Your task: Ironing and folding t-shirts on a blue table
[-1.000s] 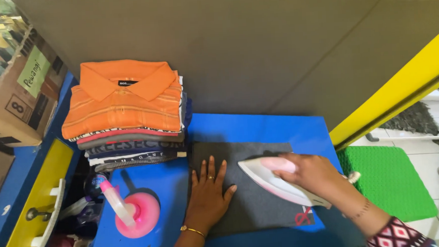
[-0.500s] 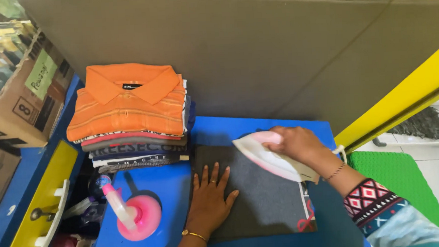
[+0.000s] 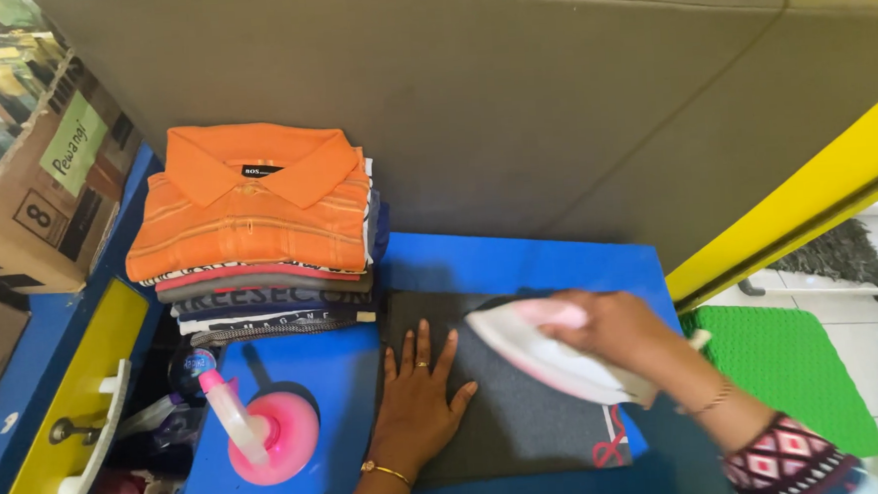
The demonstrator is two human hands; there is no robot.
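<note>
A dark grey garment [image 3: 528, 418] lies flat on a blue ironing surface [image 3: 520, 263]. My left hand [image 3: 419, 403] rests palm down on the garment's left part, fingers spread, with a ring and a gold bracelet. My right hand [image 3: 619, 330] grips the pink handle of a white and pink iron [image 3: 550, 356], whose tip points left, close to my left hand's fingers. The iron sits on the garment's upper middle.
A stack of folded shirts [image 3: 258, 231] with an orange striped polo on top stands at the back left. A pink spray bottle [image 3: 253, 432] lies at the front left. A cardboard box [image 3: 29, 168], a yellow drawer [image 3: 63, 427], a grey padded wall [image 3: 512, 103] and a green mat [image 3: 791, 369] surround the surface.
The iron and my right hand slid from the garment's right part up and to the left, toward my left hand. My left hand stayed flat on the cloth.
</note>
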